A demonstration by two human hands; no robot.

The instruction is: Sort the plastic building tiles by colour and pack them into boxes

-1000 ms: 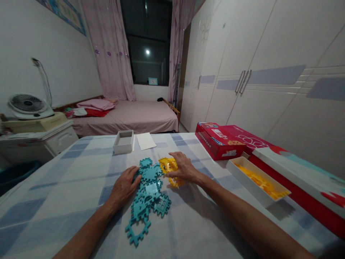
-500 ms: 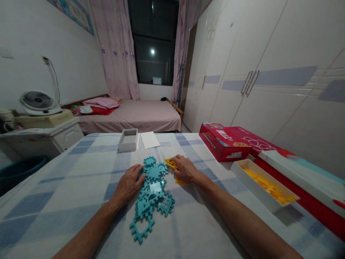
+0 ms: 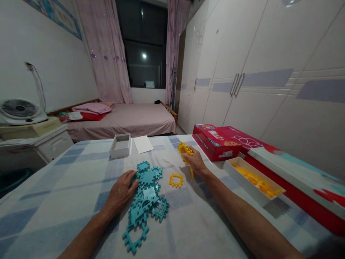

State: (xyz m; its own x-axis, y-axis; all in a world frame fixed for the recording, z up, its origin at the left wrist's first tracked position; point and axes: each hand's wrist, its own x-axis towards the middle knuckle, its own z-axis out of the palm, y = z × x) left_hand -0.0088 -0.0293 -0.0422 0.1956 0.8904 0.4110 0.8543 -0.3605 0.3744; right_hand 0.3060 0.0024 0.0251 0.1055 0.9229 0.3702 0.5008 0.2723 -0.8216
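Observation:
Above the cloth, my right hand is closed around yellow toothed building pieces; one of them hangs down below the fingers. A single yellow square frame piece lies flat to the left of that hand. Teal toothed building pieces lie in a long overlapping pile at the middle of the table. Against the pile's left edge rests my left hand, fingers stretched out and holding nothing, with its fingertips at the teal pieces.
A white box of yellow pieces stands at the right, beside red boxes. Toward the far edge are a small grey-white box and a white card. A checked cloth covers the table.
My right hand has lifted yellow pieces off the cloth and moved right, leaving one square frame behind. My left hand stays by the teal pile. The view has turned slightly right.

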